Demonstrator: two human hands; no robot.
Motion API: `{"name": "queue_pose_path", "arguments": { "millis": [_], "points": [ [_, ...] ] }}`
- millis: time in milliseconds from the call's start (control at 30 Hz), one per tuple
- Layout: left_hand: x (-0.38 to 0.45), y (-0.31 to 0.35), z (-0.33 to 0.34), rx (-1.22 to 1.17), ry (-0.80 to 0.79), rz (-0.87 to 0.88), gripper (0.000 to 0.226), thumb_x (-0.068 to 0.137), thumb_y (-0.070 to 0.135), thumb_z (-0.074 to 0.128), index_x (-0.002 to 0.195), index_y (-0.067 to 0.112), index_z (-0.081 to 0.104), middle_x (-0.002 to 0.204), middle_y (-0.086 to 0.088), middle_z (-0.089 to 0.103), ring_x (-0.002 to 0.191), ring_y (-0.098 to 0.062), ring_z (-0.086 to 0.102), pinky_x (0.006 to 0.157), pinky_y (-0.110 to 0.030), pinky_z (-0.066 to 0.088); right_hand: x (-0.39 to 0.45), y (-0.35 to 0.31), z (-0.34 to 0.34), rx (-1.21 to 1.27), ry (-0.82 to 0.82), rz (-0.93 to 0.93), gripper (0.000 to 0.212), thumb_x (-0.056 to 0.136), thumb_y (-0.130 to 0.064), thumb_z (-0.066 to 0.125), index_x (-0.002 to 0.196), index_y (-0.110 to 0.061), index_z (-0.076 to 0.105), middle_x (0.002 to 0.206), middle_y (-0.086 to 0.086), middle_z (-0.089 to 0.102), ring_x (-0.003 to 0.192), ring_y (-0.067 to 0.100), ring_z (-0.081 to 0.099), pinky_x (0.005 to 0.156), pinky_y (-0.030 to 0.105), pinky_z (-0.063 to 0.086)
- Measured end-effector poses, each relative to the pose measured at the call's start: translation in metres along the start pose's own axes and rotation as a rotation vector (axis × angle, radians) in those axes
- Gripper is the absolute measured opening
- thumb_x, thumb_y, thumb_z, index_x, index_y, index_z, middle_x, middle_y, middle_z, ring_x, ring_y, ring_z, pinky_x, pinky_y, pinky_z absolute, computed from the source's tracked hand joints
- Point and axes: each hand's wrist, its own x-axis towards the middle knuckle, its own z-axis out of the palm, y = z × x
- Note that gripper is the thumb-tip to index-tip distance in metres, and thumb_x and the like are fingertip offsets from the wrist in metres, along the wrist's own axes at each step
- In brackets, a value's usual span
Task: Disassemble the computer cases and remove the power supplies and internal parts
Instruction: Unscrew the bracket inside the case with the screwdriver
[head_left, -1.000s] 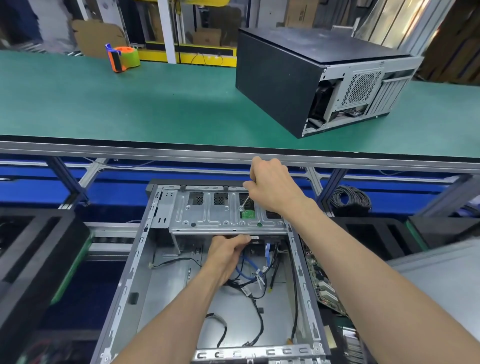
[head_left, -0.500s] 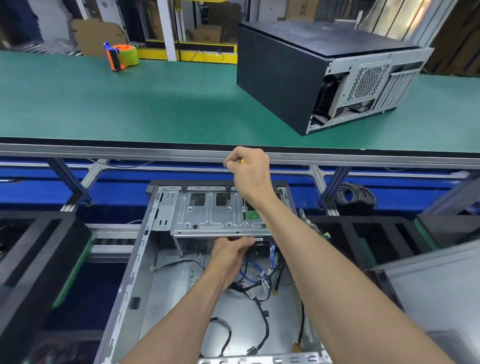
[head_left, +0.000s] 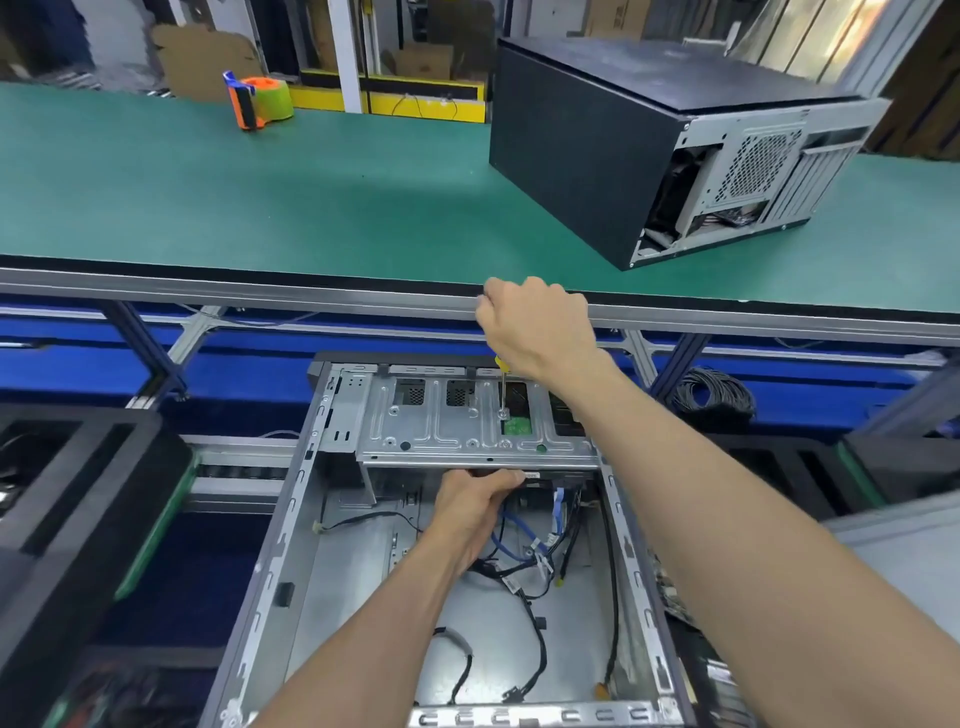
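Note:
An open grey computer case (head_left: 270, 561) lies below me, with a metal drive cage (head_left: 436, 426) across its far end and loose cables (head_left: 524, 566) on its floor. My right hand (head_left: 535, 327) grips a yellow-handled screwdriver (head_left: 502, 387) held upright, its tip on a screw on top of the cage. My left hand (head_left: 472, 506) reaches inside and holds the underside of the cage's near edge, fingers curled under it. A second, closed black computer case (head_left: 587, 140) sits on the green belt at the far right.
The green conveyor belt (head_left: 260, 197) runs across the far side, with an orange and green tape dispenser (head_left: 257, 101) at its back. A black bin (head_left: 78, 499) stands at the left. A coil of black cable (head_left: 714, 395) hangs at the right, near circuit boards.
My right hand with the screwdriver has lifted from low over the cage and now holds the tool upright on a screw. The left hand stays under the cage edge.

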Motion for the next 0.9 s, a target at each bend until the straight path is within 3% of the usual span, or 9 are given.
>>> {"name": "queue_pose_path", "arguments": {
  "millis": [67, 167, 333, 433, 567, 667, 767, 833, 900],
  "points": [
    [-0.001, 0.001, 0.000, -0.024, -0.007, -0.001, 0.012, 0.081, -0.014, 0.070, 0.084, -0.008, 0.061, 0.080, -0.020, 0.070, 0.083, -0.029, 0.071, 0.082, -0.029, 0.057, 0.004, 0.008, -0.005, -0.077, -0.057, 0.029, 0.032, 0.102, -0.038, 0.037, 0.083, -0.014, 0.046, 0.074, 0.004, 0.038, 0.074, 0.035, 0.044, 0.068, 0.039, 0.034],
    [0.000, 0.001, 0.001, -0.042, 0.002, -0.011, 0.017, 0.080, -0.015, 0.070, 0.090, -0.008, 0.058, 0.080, -0.020, 0.067, 0.083, -0.030, 0.069, 0.083, -0.031, 0.057, 0.008, 0.015, -0.008, 0.013, -0.214, 0.004, 0.026, 0.099, -0.033, 0.046, 0.084, -0.012, 0.046, 0.074, 0.002, 0.032, 0.081, 0.035, 0.044, 0.072, 0.040, 0.036],
    [0.000, 0.001, 0.000, -0.030, -0.014, -0.011, 0.024, 0.082, -0.012, 0.070, 0.101, -0.010, 0.057, 0.077, -0.018, 0.066, 0.083, -0.030, 0.068, 0.088, -0.033, 0.057, 0.009, 0.011, -0.016, -0.003, -0.384, -0.114, 0.019, 0.097, -0.027, 0.052, 0.104, -0.010, 0.057, 0.081, 0.002, 0.038, 0.085, 0.033, 0.045, 0.079, 0.043, 0.048],
    [0.000, 0.001, 0.000, -0.031, -0.007, -0.007, 0.028, 0.082, -0.013, 0.070, 0.104, -0.009, 0.053, 0.076, -0.018, 0.064, 0.081, -0.028, 0.067, 0.089, -0.034, 0.056, 0.004, 0.006, -0.021, -0.031, -0.399, -0.226, 0.004, 0.091, -0.015, 0.056, 0.094, -0.014, 0.059, 0.095, 0.011, 0.055, 0.086, 0.034, 0.052, 0.077, 0.042, 0.051],
    [0.001, 0.001, 0.001, -0.026, -0.013, -0.002, 0.025, 0.081, -0.012, 0.070, 0.103, -0.012, 0.059, 0.085, -0.022, 0.065, 0.085, -0.029, 0.069, 0.092, -0.035, 0.057, -0.008, 0.003, -0.029, 0.012, -0.395, -0.340, 0.024, 0.081, 0.002, 0.058, 0.093, -0.018, 0.064, 0.102, 0.003, 0.058, 0.090, 0.025, 0.054, 0.070, 0.033, 0.041],
    [0.001, 0.001, 0.001, -0.021, -0.004, -0.006, 0.023, 0.082, -0.011, 0.071, 0.101, -0.013, 0.059, 0.078, -0.019, 0.068, 0.083, -0.027, 0.070, 0.091, -0.035, 0.055, -0.017, 0.004, -0.029, -0.007, -0.354, -0.306, 0.028, 0.082, -0.010, 0.060, 0.109, -0.016, 0.062, 0.101, 0.001, 0.049, 0.091, 0.026, 0.052, 0.071, 0.035, 0.041],
    [0.001, 0.000, 0.001, -0.019, 0.008, -0.009, 0.021, 0.081, -0.011, 0.071, 0.099, -0.015, 0.061, 0.079, -0.019, 0.069, 0.085, -0.028, 0.071, 0.086, -0.032, 0.055, -0.019, 0.004, -0.028, -0.104, -0.252, -0.178, 0.030, 0.097, -0.040, 0.054, 0.106, -0.012, 0.060, 0.095, 0.008, 0.047, 0.087, 0.031, 0.050, 0.072, 0.038, 0.037],
    [0.001, 0.001, 0.001, -0.020, 0.014, -0.004, 0.017, 0.081, -0.012, 0.071, 0.095, -0.014, 0.061, 0.079, -0.019, 0.069, 0.086, -0.029, 0.070, 0.088, -0.033, 0.056, -0.018, 0.003, -0.028, -0.130, -0.266, -0.164, 0.030, 0.102, -0.037, 0.051, 0.105, -0.008, 0.059, 0.093, 0.010, 0.044, 0.086, 0.034, 0.048, 0.071, 0.039, 0.036],
    [0.001, 0.000, 0.001, -0.027, 0.024, -0.003, 0.018, 0.081, -0.012, 0.071, 0.096, -0.017, 0.061, 0.082, -0.020, 0.071, 0.089, -0.031, 0.071, 0.092, -0.034, 0.055, -0.016, 0.003, -0.028, -0.085, -0.305, -0.185, 0.012, 0.100, -0.021, 0.054, 0.098, -0.009, 0.056, 0.094, 0.010, 0.046, 0.085, 0.035, 0.050, 0.069, 0.040, 0.040]
  ]
}}
